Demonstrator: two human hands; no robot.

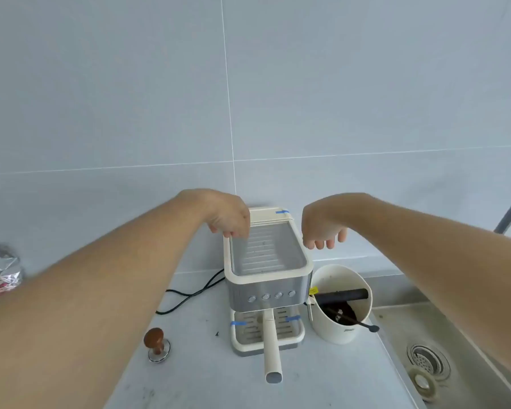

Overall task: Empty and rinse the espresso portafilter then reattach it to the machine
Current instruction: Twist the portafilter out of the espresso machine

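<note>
The portafilter (272, 346) is seen locked under the machine (267, 278). The left hand (229, 219) touches its top, the right hand (322, 228) hangs loose; the machine should be steadied while the handle is twisted free.

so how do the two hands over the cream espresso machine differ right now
The left hand touches the rim of the cream and steel espresso machine; the right hand hangs beside it, touching nothing. Left fingers are mostly hidden, right fingers show loosely curled. Both are raised, palms down, holding nothing.

Tamper (157, 344), knock box (341, 304), foil bag (1, 271)
</note>
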